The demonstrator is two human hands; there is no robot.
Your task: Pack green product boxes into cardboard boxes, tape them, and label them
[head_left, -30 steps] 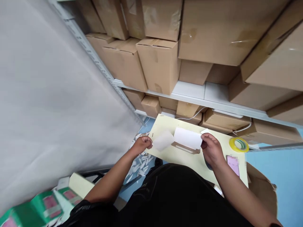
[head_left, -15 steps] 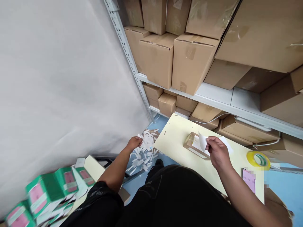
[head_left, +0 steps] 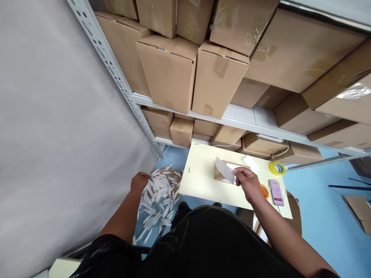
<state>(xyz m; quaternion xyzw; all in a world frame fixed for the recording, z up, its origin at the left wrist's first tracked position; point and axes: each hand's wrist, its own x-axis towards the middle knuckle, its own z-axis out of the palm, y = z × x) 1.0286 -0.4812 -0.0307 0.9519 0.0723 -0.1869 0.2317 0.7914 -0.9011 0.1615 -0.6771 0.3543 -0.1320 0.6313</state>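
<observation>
My right hand [head_left: 246, 181] pinches a white paper label [head_left: 225, 170] by its right edge. The label slants up over a small cardboard box [head_left: 219, 176] on the pale yellow table [head_left: 199, 185]. White paper shows on the box's top, partly behind the label. My left hand [head_left: 140, 182] is out to the left, above a pile of white paper strips [head_left: 158, 193] on the floor. Its fingers look curled together, and I cannot make out whether anything is between them.
A roll of clear tape with a yellow core [head_left: 277, 168], an orange object [head_left: 264, 190] and a phone [head_left: 276, 193] lie on the table's right part. Behind it stands a metal shelf [head_left: 243, 120] with stacked cardboard boxes [head_left: 165, 73]. A grey wall [head_left: 58, 116] rises at left.
The view has swung to the right. My left hand has moved outward over the strips; the white strip it pinched no longer shows. My right hand still holds the label above the box.
</observation>
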